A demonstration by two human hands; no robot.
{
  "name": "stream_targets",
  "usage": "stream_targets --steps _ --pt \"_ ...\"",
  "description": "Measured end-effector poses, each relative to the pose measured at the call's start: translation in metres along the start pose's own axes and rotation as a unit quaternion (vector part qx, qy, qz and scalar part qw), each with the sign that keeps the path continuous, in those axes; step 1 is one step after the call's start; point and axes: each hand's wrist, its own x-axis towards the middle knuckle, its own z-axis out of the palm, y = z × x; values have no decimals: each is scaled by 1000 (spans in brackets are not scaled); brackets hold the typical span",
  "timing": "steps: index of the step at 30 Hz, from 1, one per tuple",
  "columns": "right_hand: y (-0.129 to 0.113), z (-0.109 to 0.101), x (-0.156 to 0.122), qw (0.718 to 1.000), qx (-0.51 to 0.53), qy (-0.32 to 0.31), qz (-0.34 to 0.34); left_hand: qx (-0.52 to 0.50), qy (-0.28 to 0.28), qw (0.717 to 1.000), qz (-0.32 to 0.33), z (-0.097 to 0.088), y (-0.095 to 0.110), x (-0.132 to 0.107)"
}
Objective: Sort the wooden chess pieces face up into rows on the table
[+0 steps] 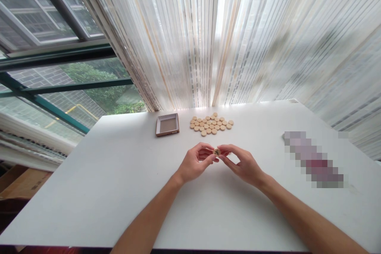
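Observation:
Between my two hands is a round wooden Chinese chess piece with a dark character on the face turned toward me. My left hand pinches its left side with thumb and fingers. On the other side, the fingertips of my right hand grip the same piece. Both hands are just above the white table. Beyond them several more pale wooden chess pieces lie close together in a loose cluster; no markings can be made out on them.
A small shallow square box stands left of the cluster, its inside facing up. To the right lies a pixelated, unrecognisable object on the white table. Striped curtains hang behind the far edge, and a window is at left.

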Motion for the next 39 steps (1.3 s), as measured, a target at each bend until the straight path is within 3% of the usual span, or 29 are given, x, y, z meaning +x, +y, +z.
stream_targets --steps 9,21,27,39 --pt "-4 -1 2 1000 25 -17 -7 5 17 1000 -16 -1 -2 1" --pt "-4 3 -1 1000 -7 7 -25 -37 0 998 -41 2 -4 0" --pt "-5 3 -2 1000 -12 22 0 -45 -23 998 -36 1 -3 0" --pt "-10 -3 3 997 56 -15 42 -55 -19 998 -37 0 -4 0"
